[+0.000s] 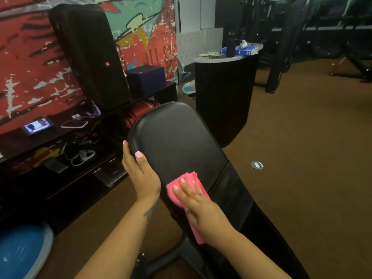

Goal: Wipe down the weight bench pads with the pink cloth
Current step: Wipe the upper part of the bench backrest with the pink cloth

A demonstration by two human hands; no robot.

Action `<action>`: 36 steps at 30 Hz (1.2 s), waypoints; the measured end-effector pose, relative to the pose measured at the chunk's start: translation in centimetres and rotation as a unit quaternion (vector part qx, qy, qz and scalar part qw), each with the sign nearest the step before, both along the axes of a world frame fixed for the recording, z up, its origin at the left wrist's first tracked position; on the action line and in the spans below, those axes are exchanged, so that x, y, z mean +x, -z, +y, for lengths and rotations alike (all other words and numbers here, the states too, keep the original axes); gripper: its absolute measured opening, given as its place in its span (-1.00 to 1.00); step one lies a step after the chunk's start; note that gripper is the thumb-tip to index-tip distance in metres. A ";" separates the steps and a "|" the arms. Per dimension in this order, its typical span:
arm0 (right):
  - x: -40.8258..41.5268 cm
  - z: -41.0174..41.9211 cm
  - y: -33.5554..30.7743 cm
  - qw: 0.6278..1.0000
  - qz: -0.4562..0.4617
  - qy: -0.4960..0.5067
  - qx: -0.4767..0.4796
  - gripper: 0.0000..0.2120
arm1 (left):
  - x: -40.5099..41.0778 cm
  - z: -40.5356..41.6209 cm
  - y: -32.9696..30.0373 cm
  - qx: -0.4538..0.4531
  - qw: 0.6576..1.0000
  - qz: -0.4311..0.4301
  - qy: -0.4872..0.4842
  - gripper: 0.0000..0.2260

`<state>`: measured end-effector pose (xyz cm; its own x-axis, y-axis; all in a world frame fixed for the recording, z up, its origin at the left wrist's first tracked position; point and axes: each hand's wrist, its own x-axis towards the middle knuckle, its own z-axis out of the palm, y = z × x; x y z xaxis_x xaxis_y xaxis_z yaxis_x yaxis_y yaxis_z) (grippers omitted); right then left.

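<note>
- The right hand (196,202) lies flat on the pink cloth (188,195), fingers straight and a little spread. It presses the cloth down and does not close around it. I think the flat palm is used so that more cloth touches the pad when it slides.
- The cloth is folded. Its far part lies on the near end of the pad (177,141), and its tail hangs toward 6 o'clock, under the wrist.
- The left hand (141,170) holds the pad's left edge, at 9 o'clock from the cloth. The thumb lies on top and the fingers go round the side. Probably it keeps the bench steady against the push of the wiping.
- The pad stretches from the cloth toward 12 o'clock, tilted. Most of it is beyond the cloth, so I judge much wiping is left.
- At 4 o'clock from the cloth a seam leads to a second pad (237,196).
- Far at 10 o'clock a shelf (18,141) carries a phone (74,124).
</note>
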<state>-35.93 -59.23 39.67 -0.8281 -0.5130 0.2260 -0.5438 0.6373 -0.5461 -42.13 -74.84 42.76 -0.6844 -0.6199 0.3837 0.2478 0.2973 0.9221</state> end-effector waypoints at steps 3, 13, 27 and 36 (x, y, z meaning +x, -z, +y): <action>1.2 2.0 1.7 0.998 -0.012 -0.004 0.061 -0.35 | 0.1 0.1 -0.1 -0.001 1.000 -0.007 0.002 -0.57; 1.4 -0.6 0.9 0.998 -0.011 0.065 -0.004 -0.33 | 0.4 0.1 -0.5 0.000 1.000 -0.004 0.001 -0.57; 3.0 0.4 4.0 0.988 -0.041 0.128 -0.071 -0.37 | 1.5 -1.5 0.6 -0.254 0.967 -0.001 0.027 -0.37; 4.7 0.8 5.4 0.995 -0.047 0.074 -0.045 -0.32 | 4.4 0.4 6.0 0.002 0.977 -0.117 0.177 -0.22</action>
